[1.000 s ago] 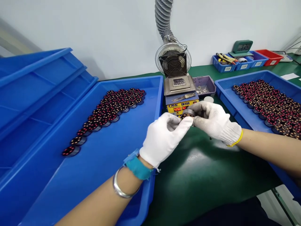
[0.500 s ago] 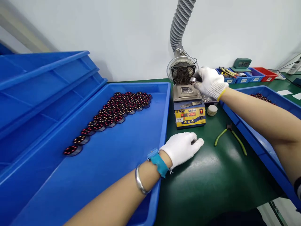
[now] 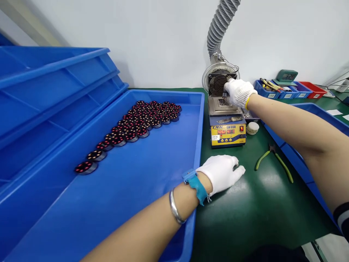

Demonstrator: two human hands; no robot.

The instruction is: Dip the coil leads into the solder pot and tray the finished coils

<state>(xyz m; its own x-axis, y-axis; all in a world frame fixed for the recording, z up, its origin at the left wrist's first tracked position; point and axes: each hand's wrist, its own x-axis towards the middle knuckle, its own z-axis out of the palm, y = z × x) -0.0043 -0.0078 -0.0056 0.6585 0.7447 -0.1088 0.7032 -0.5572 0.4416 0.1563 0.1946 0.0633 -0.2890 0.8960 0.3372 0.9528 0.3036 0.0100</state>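
My right hand (image 3: 237,92), in a white glove, is closed on a small round metal-sided part (image 3: 225,95). It holds the part just above the metal-topped solder pot (image 3: 214,109), in front of the fan; the fingers hide much of it. The pot's yellow and blue front has red digits. My left hand (image 3: 222,174), also gloved, rests on the green table (image 3: 240,218) below the pot. Its thumb stands apart from the loosely bent fingers, and I see nothing held. To its left, several round black parts (image 3: 141,120) with pink and cream dots sit in a blue tray (image 3: 163,145).
Green-handled cutters (image 3: 274,160) lie on the table to the right, near a round whitish pad (image 3: 252,128). Another blue tray (image 3: 305,105) is under my right arm. Small bins (image 3: 289,91) stand at the back right; stacked blue trays (image 3: 54,91) at the left. A duct (image 3: 222,27) hangs behind the fan.
My right hand has moved the part from the pot's right side to over its opening. My left hand stays on the table. The whole view has shifted slightly.
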